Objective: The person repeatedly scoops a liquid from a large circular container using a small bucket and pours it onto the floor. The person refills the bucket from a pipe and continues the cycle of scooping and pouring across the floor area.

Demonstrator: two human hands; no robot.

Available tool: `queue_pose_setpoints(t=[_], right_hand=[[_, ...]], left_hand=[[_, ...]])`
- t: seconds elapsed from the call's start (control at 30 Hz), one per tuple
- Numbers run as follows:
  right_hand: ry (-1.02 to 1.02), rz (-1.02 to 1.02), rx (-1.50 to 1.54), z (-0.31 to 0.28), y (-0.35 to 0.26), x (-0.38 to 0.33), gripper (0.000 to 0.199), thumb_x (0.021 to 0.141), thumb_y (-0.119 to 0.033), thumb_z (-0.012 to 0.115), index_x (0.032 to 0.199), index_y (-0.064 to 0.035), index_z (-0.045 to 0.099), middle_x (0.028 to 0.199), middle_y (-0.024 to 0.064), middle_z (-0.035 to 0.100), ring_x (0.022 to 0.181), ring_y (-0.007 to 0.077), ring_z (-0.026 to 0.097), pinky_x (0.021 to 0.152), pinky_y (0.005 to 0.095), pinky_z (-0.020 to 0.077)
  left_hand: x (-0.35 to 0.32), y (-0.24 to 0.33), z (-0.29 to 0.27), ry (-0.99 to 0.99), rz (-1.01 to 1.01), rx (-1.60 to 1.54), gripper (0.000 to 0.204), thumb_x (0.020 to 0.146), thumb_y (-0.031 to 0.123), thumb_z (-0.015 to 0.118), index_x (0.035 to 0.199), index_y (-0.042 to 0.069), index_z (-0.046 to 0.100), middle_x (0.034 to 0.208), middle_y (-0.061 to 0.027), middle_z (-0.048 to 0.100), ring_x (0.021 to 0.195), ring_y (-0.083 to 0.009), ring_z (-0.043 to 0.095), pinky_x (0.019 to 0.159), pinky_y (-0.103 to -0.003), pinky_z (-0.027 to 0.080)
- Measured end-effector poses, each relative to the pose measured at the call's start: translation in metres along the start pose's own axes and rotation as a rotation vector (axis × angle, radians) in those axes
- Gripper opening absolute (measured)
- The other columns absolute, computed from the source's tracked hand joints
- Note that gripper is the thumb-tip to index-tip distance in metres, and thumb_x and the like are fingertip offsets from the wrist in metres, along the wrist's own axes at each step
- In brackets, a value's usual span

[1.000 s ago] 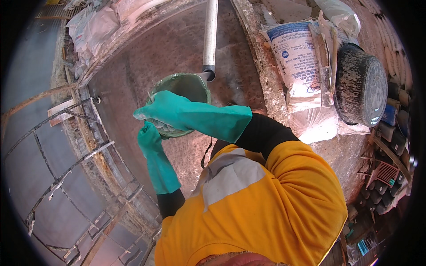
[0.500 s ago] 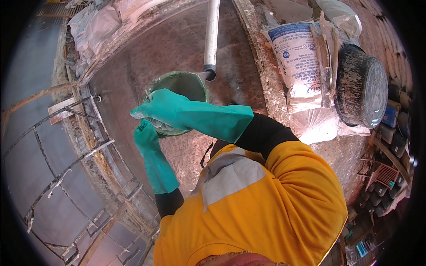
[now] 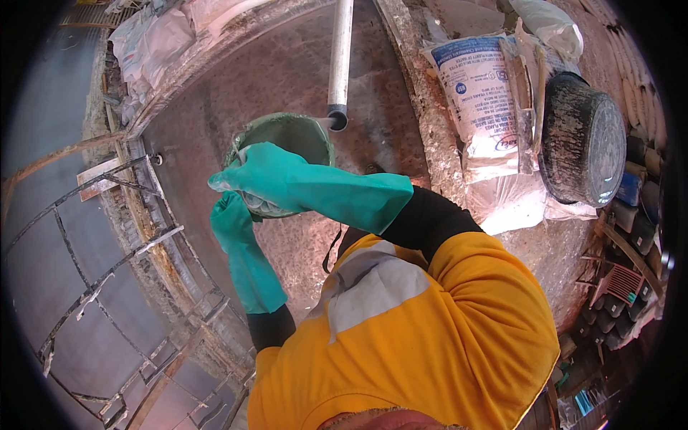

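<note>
A round greenish bucket (image 3: 297, 132), its rim caked and its inside partly in view, is in front of me beside the dark end of a white pipe (image 3: 341, 64). My right hand (image 3: 265, 172), in a long green rubber glove, reaches across the bucket to its left side, fingers closed and pointing left. Just below it, my left hand (image 3: 231, 215), gloved the same way, is curled at the near left of the bucket. Pale material shows around my right hand. Whatever the fingers of either hand grip is hidden.
Left of me stands a rusty metal frame (image 3: 93, 287) along a ledge above grey liquid. At right lie a printed white sack (image 3: 480, 100) and an upturned black tub (image 3: 584, 140). More sacks (image 3: 154, 46) are piled at the far left.
Both gloved hands and the bucket have shifted slightly left. The hands keep nearly the same pose.
</note>
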State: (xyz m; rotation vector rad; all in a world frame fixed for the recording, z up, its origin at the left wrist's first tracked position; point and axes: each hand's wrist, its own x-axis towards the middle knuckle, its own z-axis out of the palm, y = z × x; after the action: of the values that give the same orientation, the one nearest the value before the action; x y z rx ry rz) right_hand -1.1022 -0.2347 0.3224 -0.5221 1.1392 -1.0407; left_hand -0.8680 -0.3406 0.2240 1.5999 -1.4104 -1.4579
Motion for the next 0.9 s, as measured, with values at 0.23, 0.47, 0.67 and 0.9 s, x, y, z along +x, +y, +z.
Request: queue_pose_setpoints(t=[0.23, 0.47, 0.67, 0.9], right_hand=[[-0.015, -0.014, 0.074, -0.002, 0.001, -0.005, 0.041, 0.093, -0.038, 0.066, 0.077, -0.0007, 0.068, 0.068, 0.0079, 0.062, 0.060, 0.0171, 0.056, 0.062, 0.0341, 0.0479], [0.003, -0.078, 0.062, -0.005, 0.007, -0.004, 0.043, 0.092, -0.039, 0.066, 0.076, 0.0001, 0.068, 0.068, 0.0091, 0.063, 0.060, 0.0180, 0.057, 0.061, 0.0353, 0.0483], [0.007, -0.127, 0.132, -0.009, 0.010, -0.006, 0.042, 0.091, -0.039, 0.068, 0.077, 0.0005, 0.067, 0.067, 0.0099, 0.062, 0.059, 0.0187, 0.058, 0.060, 0.0350, 0.0488], [-0.044, -0.125, 0.241, -0.015, 0.010, -0.014, 0.035, 0.088, -0.036, 0.073, 0.082, -0.0019, 0.067, 0.066, 0.0065, 0.059, 0.055, 0.0143, 0.054, 0.052, 0.0313, 0.0432]], left_hand=[[-0.010, 0.016, 0.007, -0.015, 0.011, 0.015, 0.010, 0.089, 0.011, 0.067, 0.090, 0.002, 0.066, 0.077, 0.0011, 0.062, 0.064, -0.0081, 0.055, 0.054, -0.026, 0.043], [-0.022, 0.036, 0.024, -0.052, 0.058, 0.041, 0.018, 0.089, 0.017, 0.072, 0.092, 0.000, 0.067, 0.078, -0.0024, 0.066, 0.059, -0.0101, 0.057, 0.050, -0.027, 0.045], [-0.019, 0.042, 0.033, -0.010, 0.052, 0.140, 0.020, 0.090, 0.019, 0.073, 0.092, 0.000, 0.068, 0.077, -0.0025, 0.067, 0.057, -0.0107, 0.057, 0.048, -0.027, 0.044], [-0.015, 0.042, 0.031, -0.089, 0.097, 0.069, 0.018, 0.089, 0.018, 0.073, 0.092, 0.000, 0.068, 0.075, -0.0025, 0.066, 0.055, -0.0106, 0.056, 0.048, -0.027, 0.044]])
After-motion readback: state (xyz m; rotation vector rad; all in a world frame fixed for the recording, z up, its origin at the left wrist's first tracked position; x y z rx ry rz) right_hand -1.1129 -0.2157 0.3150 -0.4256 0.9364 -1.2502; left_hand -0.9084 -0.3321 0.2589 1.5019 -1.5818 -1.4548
